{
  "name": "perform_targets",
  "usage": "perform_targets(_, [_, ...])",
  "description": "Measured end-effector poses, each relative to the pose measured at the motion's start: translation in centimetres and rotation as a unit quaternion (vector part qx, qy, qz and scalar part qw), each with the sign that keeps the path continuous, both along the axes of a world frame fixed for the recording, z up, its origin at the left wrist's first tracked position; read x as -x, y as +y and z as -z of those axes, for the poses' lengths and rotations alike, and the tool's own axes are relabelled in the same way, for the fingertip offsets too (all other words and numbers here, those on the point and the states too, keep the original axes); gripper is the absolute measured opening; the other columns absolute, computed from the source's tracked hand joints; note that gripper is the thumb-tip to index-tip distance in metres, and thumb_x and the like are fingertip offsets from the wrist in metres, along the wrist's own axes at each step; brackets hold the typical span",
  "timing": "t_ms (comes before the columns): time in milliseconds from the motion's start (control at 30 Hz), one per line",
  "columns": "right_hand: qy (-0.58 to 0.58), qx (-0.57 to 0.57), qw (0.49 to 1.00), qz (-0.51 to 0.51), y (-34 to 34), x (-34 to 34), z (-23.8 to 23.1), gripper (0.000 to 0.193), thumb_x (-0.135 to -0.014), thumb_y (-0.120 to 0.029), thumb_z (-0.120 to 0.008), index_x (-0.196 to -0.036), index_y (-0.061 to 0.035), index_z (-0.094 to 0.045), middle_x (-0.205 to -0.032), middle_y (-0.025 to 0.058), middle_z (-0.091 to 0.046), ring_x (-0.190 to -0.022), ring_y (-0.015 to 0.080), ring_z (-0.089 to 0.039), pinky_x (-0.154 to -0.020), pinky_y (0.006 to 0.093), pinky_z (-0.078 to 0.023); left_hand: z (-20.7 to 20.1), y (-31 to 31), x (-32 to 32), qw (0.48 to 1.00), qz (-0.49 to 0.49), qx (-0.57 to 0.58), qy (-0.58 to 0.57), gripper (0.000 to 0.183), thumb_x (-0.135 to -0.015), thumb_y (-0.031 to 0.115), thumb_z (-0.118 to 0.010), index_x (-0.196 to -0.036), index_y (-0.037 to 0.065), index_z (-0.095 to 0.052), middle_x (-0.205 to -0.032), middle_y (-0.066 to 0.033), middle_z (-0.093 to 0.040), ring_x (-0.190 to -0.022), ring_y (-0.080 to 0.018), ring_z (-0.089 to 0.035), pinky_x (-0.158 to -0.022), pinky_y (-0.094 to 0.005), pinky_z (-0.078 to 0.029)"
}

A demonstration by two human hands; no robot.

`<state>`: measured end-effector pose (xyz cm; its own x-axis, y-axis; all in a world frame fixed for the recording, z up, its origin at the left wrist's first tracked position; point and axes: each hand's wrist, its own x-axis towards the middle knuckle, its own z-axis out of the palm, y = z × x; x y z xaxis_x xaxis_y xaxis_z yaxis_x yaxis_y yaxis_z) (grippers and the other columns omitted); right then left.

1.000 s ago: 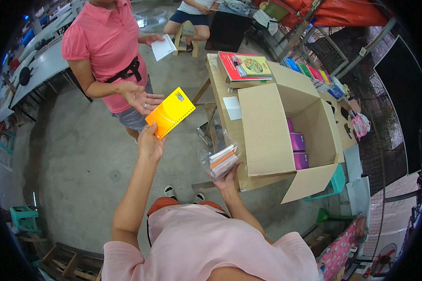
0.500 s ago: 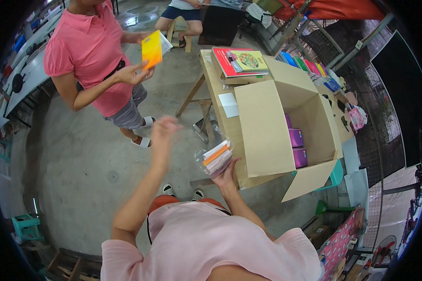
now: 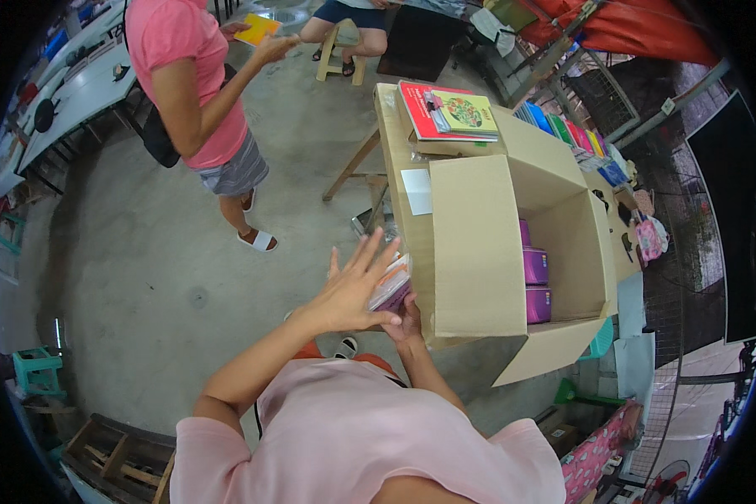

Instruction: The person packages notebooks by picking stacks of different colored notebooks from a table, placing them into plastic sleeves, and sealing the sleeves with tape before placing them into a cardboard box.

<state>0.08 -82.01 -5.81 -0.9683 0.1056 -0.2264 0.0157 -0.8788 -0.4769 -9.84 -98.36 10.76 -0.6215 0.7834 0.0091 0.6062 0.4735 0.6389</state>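
Note:
My right hand (image 3: 406, 321) holds a small stack of white- and orange-edged pieces (image 3: 395, 281) in clear plastic, with purple at its lower side. Its fingers wrap around the stack from below and the right. Spread wide, my left hand (image 3: 350, 290) is over the left side of the stack and hides part of it; whether it touches the plastic I cannot tell. Just right of my hands, an opened cardboard box (image 3: 479, 252) on a wooden table (image 3: 405, 231) has several purple boxes (image 3: 538, 304) inside.
Red and yellow-green books (image 3: 454, 118) lie at the table's far end, near a white card (image 3: 417, 191). Colourful packs (image 3: 563, 130) stand behind the box. At far left, a person in a pink shirt (image 3: 176, 80) holds a yellow booklet (image 3: 257, 29). A teal stool (image 3: 38, 371) stands left.
My left hand has come down and right, from raised in the air to over the wrapped stack, fingers spreading. The person in pink has turned and shifted away with the yellow booklet.

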Motion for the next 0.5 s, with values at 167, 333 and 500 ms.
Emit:
perform_targets(167, [-0.001,-0.031,0.999,0.022,-0.7,3.9,-2.3,0.076,-0.084,-0.048,-0.068,-0.139,-0.0042,-0.042,-0.132,0.0101,-0.054,-0.121,0.0256,-0.053,-0.103,0.0461,-0.044,2.0,0.3,4.4,0.995,0.059,-0.051,-0.064,0.126,-0.062,0.057,-0.08,-0.154,0.016,-0.006,-0.159,-0.0211,-0.001,-0.143,-0.0448,-0.016,-0.107,-0.0704,-0.017])
perform_targets(333, [-0.031,-0.059,0.994,0.088,-0.4,9.7,-0.2,0.076,-0.083,-0.049,-0.067,-0.139,-0.0055,-0.041,-0.135,0.0085,-0.052,-0.124,0.0247,-0.05,-0.106,0.0447,-0.041,9.8,0.2,12.5,0.926,-0.125,-0.326,-0.141,0.127,-0.062,0.049,-0.085,-0.154,0.015,-0.004,-0.158,-0.0249,-0.003,-0.145,-0.0408,-0.016,-0.111,-0.0604,-0.022])
perform_targets(500, [-0.05,-0.009,0.98,0.194,0.6,17.5,-0.1,0.065,-0.084,-0.04,-0.071,-0.133,-0.0042,-0.047,-0.125,0.0074,-0.058,-0.115,0.0235,-0.058,-0.099,0.0425,-0.048,6.2,0.4,22.1,0.805,0.0,-0.335,-0.49,0.121,-0.068,0.037,-0.085,-0.155,0.019,-0.004,-0.152,-0.0297,-0.019,-0.14,-0.0377,-0.028,-0.11,-0.0494,-0.03])
